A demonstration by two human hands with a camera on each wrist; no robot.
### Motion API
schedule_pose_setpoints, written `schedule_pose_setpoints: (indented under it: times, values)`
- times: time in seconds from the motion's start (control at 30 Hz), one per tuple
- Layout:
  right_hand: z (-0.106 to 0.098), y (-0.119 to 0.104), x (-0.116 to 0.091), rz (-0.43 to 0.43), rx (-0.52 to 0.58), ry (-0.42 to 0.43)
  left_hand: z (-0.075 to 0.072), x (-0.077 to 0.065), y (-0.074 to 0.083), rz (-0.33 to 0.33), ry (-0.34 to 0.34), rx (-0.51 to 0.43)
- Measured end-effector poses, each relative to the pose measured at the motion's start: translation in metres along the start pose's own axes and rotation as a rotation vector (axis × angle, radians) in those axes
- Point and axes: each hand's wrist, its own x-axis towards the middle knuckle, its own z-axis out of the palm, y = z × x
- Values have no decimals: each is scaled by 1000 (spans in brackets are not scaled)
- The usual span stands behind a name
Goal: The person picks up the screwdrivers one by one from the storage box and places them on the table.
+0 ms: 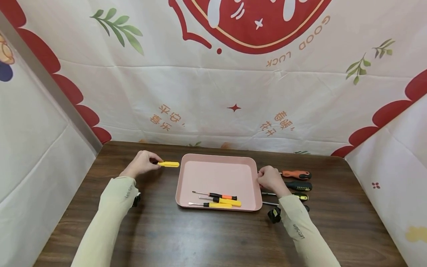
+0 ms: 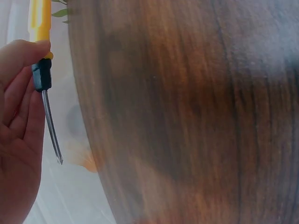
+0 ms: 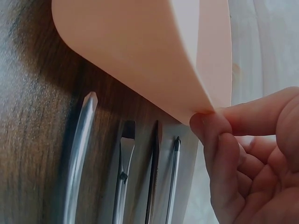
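My left hand (image 1: pixel 144 163) pinches a yellow-handled screwdriver (image 1: pixel 169 164) just left of the pink tray (image 1: pixel 217 158). The left wrist view shows that screwdriver's black collar and bare metal shaft (image 2: pixel 51 126), with the thumb on the yellow handle. At the tray's right side, my right hand (image 1: pixel 271 180) pinches the rim between thumb and fingers, clearly seen in the right wrist view at the tray's corner (image 3: pixel 140 56). Inside the tray, near its front edge, lie a screwdriver with a black and orange handle (image 1: pixel 222 196) and two yellow-handled screwdrivers (image 1: pixel 230 202).
Right of the tray, several larger screwdrivers lie in a row, among them an orange-handled one (image 1: pixel 296 174) and a dark green one (image 1: pixel 298 185). My right forearm partly covers them. A printed cloth (image 1: pixel 213 89) hangs behind the brown wooden table (image 1: pixel 200 237).
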Motion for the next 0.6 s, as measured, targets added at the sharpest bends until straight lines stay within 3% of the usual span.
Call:
schedule_pose_setpoints:
  times: [0.6]
  values:
    - [-1, 0, -1, -6, 18, -3, 14, 7, -11, -16, -35, 37]
